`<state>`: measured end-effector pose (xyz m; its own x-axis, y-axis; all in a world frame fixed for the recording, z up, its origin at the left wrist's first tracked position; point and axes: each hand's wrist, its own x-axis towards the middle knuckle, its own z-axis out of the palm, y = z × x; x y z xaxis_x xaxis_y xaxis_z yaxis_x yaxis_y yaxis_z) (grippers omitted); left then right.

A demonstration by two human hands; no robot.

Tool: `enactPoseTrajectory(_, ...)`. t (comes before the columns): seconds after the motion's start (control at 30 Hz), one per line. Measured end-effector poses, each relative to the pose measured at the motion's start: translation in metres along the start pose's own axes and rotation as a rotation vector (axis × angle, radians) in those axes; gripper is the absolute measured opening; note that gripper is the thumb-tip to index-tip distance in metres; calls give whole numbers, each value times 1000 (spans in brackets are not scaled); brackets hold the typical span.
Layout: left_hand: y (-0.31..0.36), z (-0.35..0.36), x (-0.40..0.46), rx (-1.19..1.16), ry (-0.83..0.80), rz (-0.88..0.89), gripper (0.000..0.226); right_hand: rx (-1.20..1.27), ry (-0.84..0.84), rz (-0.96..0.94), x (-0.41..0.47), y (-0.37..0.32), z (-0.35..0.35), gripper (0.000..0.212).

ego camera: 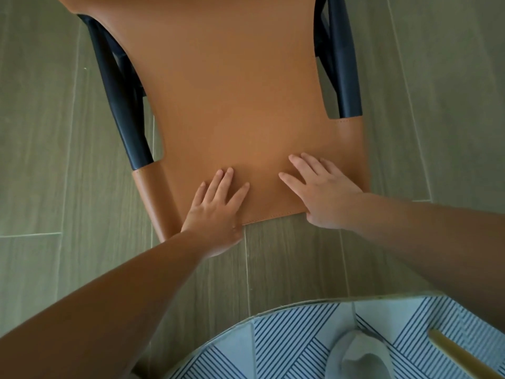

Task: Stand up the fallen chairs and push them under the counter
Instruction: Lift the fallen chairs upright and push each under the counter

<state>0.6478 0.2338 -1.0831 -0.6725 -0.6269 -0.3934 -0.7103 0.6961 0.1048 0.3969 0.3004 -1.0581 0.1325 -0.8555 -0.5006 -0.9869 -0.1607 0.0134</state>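
- I see my left hand (216, 206) flat, fingers straight and slightly apart, on the tan leather chair (232, 105) with black frame.
- Chair lies centre, on the grey wood-look floor (41, 160).
- My right hand (319, 192) presses beside it, fingers spread.

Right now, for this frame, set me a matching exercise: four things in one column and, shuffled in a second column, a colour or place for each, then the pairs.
Things:
1. chair back panel
2. chair frame tubes
3. floor planks
4. patterned mat

Descriptions:
A. grey-green, wood-grained
B. tan leather with a stitched edge, both hands laid flat on it
C. white with dark blue stripes, bottom right of the view
D. dark blue-black, either side of the leather

Pairs: 1-B, 2-D, 3-A, 4-C.

The left hand and right hand lie with straight fingers near the panel's stitched edge.
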Motion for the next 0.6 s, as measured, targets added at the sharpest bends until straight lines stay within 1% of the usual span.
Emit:
enactPoseTrajectory(0.07,-4,4,1,95,-25,6,104,-82,-5,1,-2,1,5,106)
enactPoseTrajectory(0.17,-5,8,-1,215,-42,50,113,-161,35,-4,-6,-1,8,97)
enactPoseTrajectory(0.23,-8,11,-6,288,-58,57,115,-199,55,-20,-6,-5,11,95)
enactPoseTrajectory(0.33,-9,14,-10,304,-89,2,113,-219,70,-36,-6,-8,13,95)
enactPoseTrajectory(0.43,-1,16,-12,299,-101,-13,111,-245,89,-53,-6,-8,15,92)
enactPoseTrajectory(0.6,-7,18,-19,286,-84,22,116,-288,86,-75,-3,-10,18,89)
